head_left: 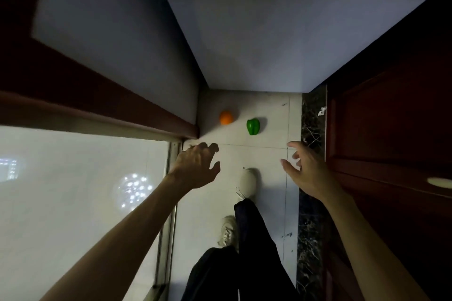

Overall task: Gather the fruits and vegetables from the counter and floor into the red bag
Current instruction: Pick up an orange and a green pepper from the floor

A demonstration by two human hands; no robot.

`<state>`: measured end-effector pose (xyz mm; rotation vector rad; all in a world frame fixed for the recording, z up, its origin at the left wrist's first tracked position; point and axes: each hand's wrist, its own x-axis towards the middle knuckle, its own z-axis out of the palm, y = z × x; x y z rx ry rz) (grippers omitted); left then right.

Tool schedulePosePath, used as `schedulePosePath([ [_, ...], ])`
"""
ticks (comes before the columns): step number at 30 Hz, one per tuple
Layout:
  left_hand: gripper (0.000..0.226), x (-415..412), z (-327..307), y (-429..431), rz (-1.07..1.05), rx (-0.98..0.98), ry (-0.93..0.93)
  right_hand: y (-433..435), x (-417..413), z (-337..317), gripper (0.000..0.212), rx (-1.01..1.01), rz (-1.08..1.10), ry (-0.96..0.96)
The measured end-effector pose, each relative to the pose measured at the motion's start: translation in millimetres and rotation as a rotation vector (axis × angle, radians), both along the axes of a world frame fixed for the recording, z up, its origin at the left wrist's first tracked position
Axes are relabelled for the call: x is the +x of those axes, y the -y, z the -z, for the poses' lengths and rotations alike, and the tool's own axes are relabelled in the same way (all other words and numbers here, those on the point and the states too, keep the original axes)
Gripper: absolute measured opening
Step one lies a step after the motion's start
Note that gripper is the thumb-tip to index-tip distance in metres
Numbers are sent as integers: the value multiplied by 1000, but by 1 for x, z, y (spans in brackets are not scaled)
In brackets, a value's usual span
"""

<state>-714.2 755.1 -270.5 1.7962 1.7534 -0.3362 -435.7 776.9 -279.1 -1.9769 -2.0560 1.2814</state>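
Pepper (253, 126) sits on floor (271, 112), long axis vertical in view.

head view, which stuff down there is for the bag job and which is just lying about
For the job: orange and green pepper on the floor; left hand and right hand, both empty. The red bag is not in view.

Just there: white scrap by the wooden door; oval door handle.
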Motion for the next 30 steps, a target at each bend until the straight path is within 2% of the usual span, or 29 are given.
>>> schedulePosePath([
  [6,45,12,113,-53,65,1,-59,-52,-13,129,50,-14,-323,124],
  [9,47,15,177,-77,76,-42,-86,-74,-18,196,52,-48,-392,182],
  [13,50,6,265,-99,9,-74,-139,-83,-28,287,55,-171,-378,192],
  [17,55,-10,351,-104,-76,-100,-73,-83,-35,365,61,-269,-297,229],
  [24,66,-22,471,-123,-135,-59,1,-102,-59,466,71,-155,-271,242],
  [30,74,-16,528,-145,-216,-26,83,-119,-71,523,79,-30,-191,202],
])
